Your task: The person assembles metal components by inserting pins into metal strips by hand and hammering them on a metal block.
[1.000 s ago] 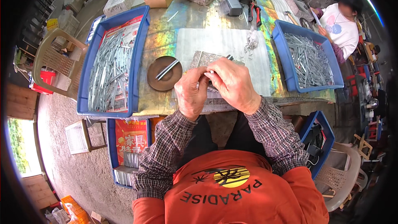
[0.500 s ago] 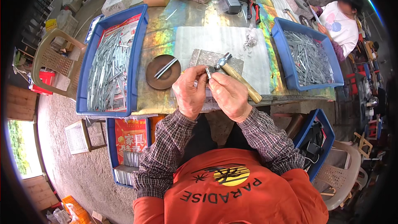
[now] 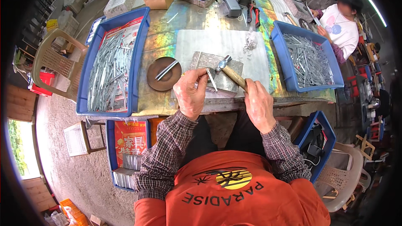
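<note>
Between the thumb and fingers of my left hand is a thin metal strip, tilted over the near left part of a grey stone block. My right hand is closed round the end of the wooden handle of a hammer. The hammer's metal head lies over the block, its handle slanting toward me. To the left of my left hand, a round brown dish bears a couple of slim metal strips.
Blue trays of metal strips stand at left and right. Small clear bits lie on the white sheet. Pliers, boxes and black adapters crowd the table's far side. A person sits at the far right.
My right hand has let go of the small metal strip, moved right, and taken hold of the hammer handle. My left hand keeps the strip, now more plainly visible.
</note>
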`<state>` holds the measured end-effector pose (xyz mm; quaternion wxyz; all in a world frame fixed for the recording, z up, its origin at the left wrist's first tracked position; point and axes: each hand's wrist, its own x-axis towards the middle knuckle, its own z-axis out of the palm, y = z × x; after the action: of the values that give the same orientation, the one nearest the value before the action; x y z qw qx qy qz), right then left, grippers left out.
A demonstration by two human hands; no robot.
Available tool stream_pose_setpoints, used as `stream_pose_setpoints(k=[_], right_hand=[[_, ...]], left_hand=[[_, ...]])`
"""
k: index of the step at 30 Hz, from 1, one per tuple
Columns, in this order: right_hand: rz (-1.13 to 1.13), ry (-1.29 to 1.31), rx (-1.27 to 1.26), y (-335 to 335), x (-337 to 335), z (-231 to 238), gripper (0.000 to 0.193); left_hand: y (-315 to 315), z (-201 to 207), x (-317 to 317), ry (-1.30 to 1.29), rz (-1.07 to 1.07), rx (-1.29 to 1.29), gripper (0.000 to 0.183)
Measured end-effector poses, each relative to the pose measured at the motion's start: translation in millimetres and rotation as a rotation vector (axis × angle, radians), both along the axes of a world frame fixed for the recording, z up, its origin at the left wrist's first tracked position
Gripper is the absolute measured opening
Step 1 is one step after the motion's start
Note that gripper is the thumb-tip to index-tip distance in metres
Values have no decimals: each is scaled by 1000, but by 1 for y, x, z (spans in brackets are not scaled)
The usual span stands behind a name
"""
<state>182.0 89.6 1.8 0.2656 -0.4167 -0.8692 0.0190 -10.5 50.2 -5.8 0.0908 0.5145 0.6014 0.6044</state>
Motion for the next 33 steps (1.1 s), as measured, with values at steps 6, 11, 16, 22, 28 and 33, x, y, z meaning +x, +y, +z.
stream_pose_setpoints(k=[6, 11, 16, 22, 28, 33], right_hand=[[142, 399, -99, -11, 1, 31, 24], [246, 428, -235, -19, 0, 51, 17], [305, 508, 4, -31, -3, 82, 22], [249, 281, -188, -15, -6, 50, 20], [273, 311, -168, -20, -1, 61, 21], [315, 417, 108, -34, 0, 92, 26]], left_hand=[[1, 2, 0, 18, 4, -43, 14], [2, -1, -2, 25, 1, -6, 13], [-1, -1, -1, -1, 11, -1, 13], [1, 0, 0, 43, 22, 15, 12], [2, -3, -1, -4, 23, 25, 13], [-1, -1, -1, -22, 26, -7, 12]])
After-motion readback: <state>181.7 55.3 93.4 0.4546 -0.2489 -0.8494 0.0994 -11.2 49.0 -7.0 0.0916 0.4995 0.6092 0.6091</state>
